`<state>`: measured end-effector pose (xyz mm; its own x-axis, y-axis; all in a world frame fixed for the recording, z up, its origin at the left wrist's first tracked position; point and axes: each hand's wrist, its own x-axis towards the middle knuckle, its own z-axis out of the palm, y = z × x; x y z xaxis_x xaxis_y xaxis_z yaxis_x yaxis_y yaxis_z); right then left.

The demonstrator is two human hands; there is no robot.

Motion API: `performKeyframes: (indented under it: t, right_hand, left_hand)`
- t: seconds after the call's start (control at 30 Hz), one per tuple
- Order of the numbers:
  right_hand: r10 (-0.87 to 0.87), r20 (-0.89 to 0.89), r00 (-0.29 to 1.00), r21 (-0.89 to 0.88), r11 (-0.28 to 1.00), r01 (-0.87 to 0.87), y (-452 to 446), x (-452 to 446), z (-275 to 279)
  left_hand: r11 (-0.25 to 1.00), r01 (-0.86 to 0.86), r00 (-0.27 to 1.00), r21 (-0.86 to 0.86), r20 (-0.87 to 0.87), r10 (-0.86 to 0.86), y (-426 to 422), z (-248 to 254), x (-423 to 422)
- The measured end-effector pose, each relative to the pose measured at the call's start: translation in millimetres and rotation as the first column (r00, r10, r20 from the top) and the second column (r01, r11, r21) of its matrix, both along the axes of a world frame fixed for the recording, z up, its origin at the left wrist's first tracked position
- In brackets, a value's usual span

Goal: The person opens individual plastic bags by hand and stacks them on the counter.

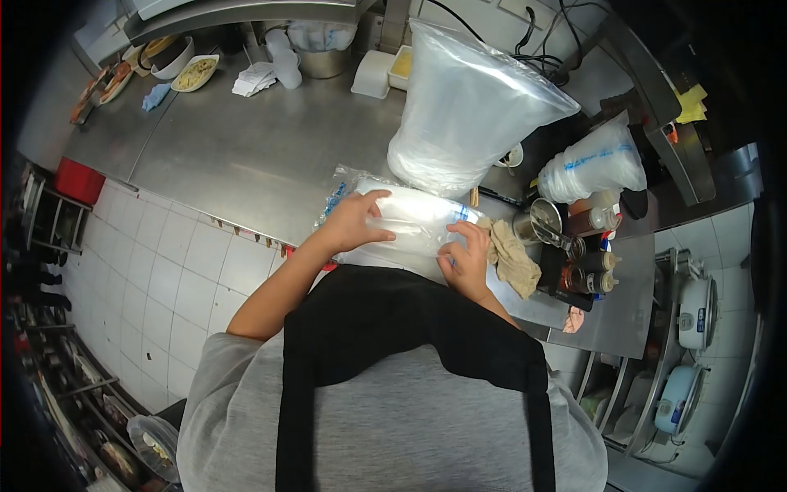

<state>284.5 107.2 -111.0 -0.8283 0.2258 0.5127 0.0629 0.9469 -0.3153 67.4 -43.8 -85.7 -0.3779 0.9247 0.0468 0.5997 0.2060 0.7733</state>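
A white pack in clear plastic wrap with blue print lies at the front edge of the steel counter, close to my body. On its left part rests my left hand, thumb and fingers apart. My right hand is at the pack's right end, its fingers bent and spread from the thumb. Crumpled clear plastic with blue print sticks out past my left hand. Right behind the pack stands a big open clear plastic bag. A beige cloth lies just right of my right hand.
On the right are a metal pot, sauce bottles and another plastic bag. Along the back of the steel counter stand a dish of food, white papers and a lined container.
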Motion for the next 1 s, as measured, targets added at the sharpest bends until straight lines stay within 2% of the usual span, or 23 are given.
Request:
performKeyframes:
  t: [0.03, 0.07, 0.13, 0.2, 0.27, 0.3, 0.37, 0.4, 0.43, 0.47, 0.53, 0.57, 0.63, 0.67, 0.73, 0.77, 0.8, 0.83, 0.87, 0.93, 1.0]
  right_hand:
    - [-0.02, 0.023, 1.0, -0.064, 0.998, 0.021, -6, -1, 14]
    - [-0.037, 0.048, 0.998, -0.128, 0.991, 0.043, -11, -2, 30]
    - [-0.074, 0.14, 0.987, -0.073, 0.994, 0.085, -17, -7, 70]
    - [-0.037, 0.319, 0.947, -0.136, 0.987, 0.085, -12, -7, 92]
    - [0.113, 0.547, 0.83, -0.32, 0.944, 0.083, 15, 8, 104]
    - [0.202, 0.444, 0.873, -0.39, 0.921, -0.015, 30, 15, 97]
    - [0.269, 0.388, 0.882, -0.57, 0.822, 0.0, 50, 25, 99]
    - [0.297, 0.356, 0.886, -0.653, 0.758, 0.009, 55, 28, 100]
    - [0.287, 0.257, 0.923, -0.771, 0.636, 0.017, 55, 29, 99]
    - [0.226, 0.213, 0.951, -0.832, 0.551, 0.055, 53, 30, 99]
    - [0.083, 0.147, 0.986, -0.929, 0.354, 0.109, 46, 33, 102]
    - [0.045, 0.11, 0.993, -0.936, 0.342, 0.088, 41, 37, 107]
    - [-0.032, 0.035, 0.999, -0.945, 0.325, 0.043, 32, 45, 126]
    - [0.035, -0.044, 0.998, -0.916, 0.397, -0.055, 30, 50, 137]
    - [0.177, -0.186, 0.966, -0.819, 0.515, -0.252, 30, 62, 167]
    - [0.159, -0.267, 0.95, -0.723, 0.619, -0.307, 23, 60, 183]
    - [0.151, -0.346, 0.926, -0.611, 0.713, -0.344, 16, 56, 197]
    - [0.111, -0.409, 0.906, -0.565, 0.749, -0.347, 16, 56, 206]
    - [-0.059, -0.461, 0.885, -0.642, 0.711, -0.287, 7, 53, 214]
    - [-0.199, -0.52, 0.831, -0.614, 0.763, -0.201, 23, 45, 214]
    - [-0.245, -0.498, 0.832, -0.592, 0.797, -0.12, 51, 24, 207]
  left_hand:
    - [0.996, 0.06, 0.985, -0.064, 0.166, -0.049, 0, 6, 3]
    - [0.99, 0.138, 0.944, 0.005, 0.302, -0.133, -1, 8, 5]
    - [0.951, 0.257, 0.79, 0.171, 0.53, -0.308, 0, 15, 9]
    - [0.924, 0.323, 0.747, 0.203, 0.545, -0.38, -4, 42, 12]
    - [0.908, 0.384, 0.726, 0.169, 0.552, -0.41, -11, 58, 9]
    - [0.918, 0.389, 0.845, 0.079, 0.367, -0.389, -14, 57, 4]
    - [0.939, 0.331, 0.94, -0.097, -0.056, -0.337, -19, 56, -6]
    - [0.955, 0.297, 0.955, -0.003, -0.018, -0.297, -23, 51, -10]
    - [0.962, 0.257, 0.965, 0.089, 0.022, -0.26, -25, 42, -14]
    - [0.961, 0.213, 0.972, 0.179, 0.064, -0.227, -27, 37, -17]
    - [0.979, 0.033, 0.896, 0.2, 0.427, -0.118, -29, 38, -14]
    - [0.981, -0.057, 0.804, 0.186, 0.591, -0.066, -30, 39, -12]
    - [0.947, -0.049, 0.669, 0.317, 0.715, -0.204, -39, 44, -11]
    - [0.923, -0.053, 0.591, 0.38, 0.757, -0.278, -41, 49, -12]
    - [0.781, 0.037, 0.59, 0.624, 0.617, -0.521, -41, 76, -12]
    - [0.683, 0.082, 0.575, 0.726, 0.525, -0.627, -40, 92, -10]
    - [0.63, 0.047, 0.606, 0.775, 0.479, -0.635, -37, 108, -8]
    - [0.571, 0.015, 0.638, 0.821, 0.432, -0.637, -30, 124, -6]
    - [0.507, -0.015, 0.671, 0.862, 0.384, -0.634, -23, 137, -5]
    - [0.569, -0.149, 0.695, 0.809, 0.495, -0.522, -7, 152, -13]
    - [0.612, -0.252, 0.703, 0.749, 0.577, -0.417, 16, 157, -23]
